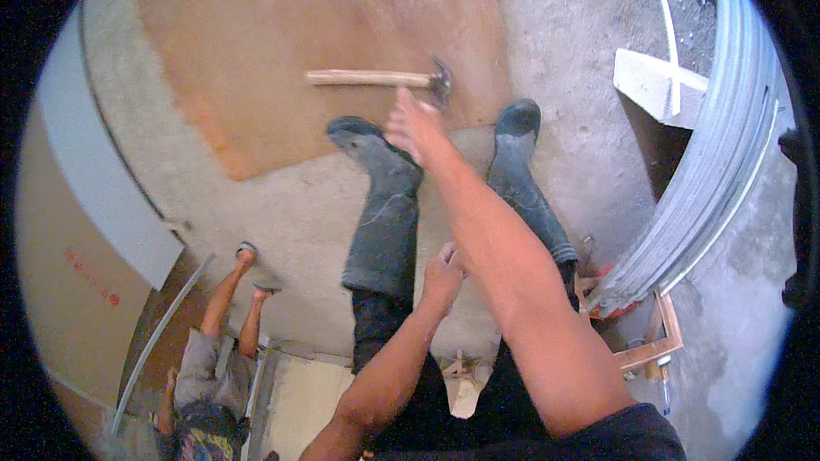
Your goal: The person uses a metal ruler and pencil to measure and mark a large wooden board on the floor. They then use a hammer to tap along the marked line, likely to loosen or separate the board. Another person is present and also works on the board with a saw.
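Note:
A claw hammer (367, 78) with a pale wooden handle and a dark head lies on the brown sheet. My right hand (414, 126) reaches out just below its handle, slightly blurred, with fingers apart and nothing seen in them. Whether a fingertip touches the handle I cannot tell. Lower down, between my legs and beside my right forearm, my left hand (442, 280) is held with its fingers curled together. What they hold, if anything, is hidden. My dark rubber boots, the left (380, 205) and the right (521, 175), stand around my right hand.
The brown sheet (325, 0) lies on concrete floor. At right are a curved stack of grey metal strips (726, 119), a white block (653, 85) and a wooden frame (670, 324). Large boards (102, 196) lean at left. Another person (209, 367) stands at lower left.

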{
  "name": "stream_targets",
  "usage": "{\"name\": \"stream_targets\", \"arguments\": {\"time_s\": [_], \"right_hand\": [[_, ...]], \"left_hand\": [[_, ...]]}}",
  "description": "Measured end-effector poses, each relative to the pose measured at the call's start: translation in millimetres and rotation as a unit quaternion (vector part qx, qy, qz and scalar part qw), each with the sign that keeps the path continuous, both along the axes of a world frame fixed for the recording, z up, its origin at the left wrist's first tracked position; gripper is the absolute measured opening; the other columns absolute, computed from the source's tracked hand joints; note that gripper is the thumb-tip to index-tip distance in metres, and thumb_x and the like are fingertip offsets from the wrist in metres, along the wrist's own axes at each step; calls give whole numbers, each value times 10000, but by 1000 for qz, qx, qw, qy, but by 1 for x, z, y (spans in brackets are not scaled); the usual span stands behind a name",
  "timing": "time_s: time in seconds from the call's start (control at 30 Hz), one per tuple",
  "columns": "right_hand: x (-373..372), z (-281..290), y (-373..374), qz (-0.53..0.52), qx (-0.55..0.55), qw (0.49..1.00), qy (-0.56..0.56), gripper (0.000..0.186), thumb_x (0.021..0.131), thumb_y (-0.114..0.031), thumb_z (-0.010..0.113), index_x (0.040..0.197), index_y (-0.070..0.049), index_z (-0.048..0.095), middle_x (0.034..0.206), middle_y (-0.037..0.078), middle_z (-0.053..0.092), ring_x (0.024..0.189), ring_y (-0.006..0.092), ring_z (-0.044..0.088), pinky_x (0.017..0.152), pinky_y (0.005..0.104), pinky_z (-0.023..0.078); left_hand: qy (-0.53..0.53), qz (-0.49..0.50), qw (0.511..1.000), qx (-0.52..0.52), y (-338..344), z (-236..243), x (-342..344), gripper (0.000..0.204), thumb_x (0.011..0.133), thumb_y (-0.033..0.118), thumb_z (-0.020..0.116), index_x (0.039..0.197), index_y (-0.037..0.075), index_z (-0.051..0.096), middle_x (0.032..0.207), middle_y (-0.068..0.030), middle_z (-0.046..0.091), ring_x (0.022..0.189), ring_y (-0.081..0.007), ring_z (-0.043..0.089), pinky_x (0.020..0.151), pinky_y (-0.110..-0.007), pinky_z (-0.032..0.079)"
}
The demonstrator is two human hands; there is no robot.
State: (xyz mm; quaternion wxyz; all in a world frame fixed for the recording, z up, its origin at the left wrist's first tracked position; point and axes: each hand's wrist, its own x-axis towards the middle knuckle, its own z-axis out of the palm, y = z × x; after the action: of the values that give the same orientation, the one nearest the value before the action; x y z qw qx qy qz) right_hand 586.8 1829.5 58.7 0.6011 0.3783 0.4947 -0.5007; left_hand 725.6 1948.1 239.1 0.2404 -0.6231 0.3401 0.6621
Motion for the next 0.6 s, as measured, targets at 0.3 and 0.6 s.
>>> {"name": "stream_targets", "arguments": {"time_s": [0.3,0.6], "right_hand": [[10,-72,-68,-254,175,951,14,591,994,-416,648,1369,3,467,1206,219,589,976,373,654,863,504,598],[-12,3,29,-289,109,942,130,271,899,-208,654,1078,-84,494,935,99,564,647,230,610,503,402,514]], "left_hand": [[115,-144,975,-125,3,-29,37,520,890,324,726,1260,-27,626,1248,-215,699,1188,-356,645,1013,-447,478],[103,-239,964,-54,-20,-18,-2,491,962,319,669,1331,1,613,1178,-167,723,1105,-300,677,970,-409,506]]}}
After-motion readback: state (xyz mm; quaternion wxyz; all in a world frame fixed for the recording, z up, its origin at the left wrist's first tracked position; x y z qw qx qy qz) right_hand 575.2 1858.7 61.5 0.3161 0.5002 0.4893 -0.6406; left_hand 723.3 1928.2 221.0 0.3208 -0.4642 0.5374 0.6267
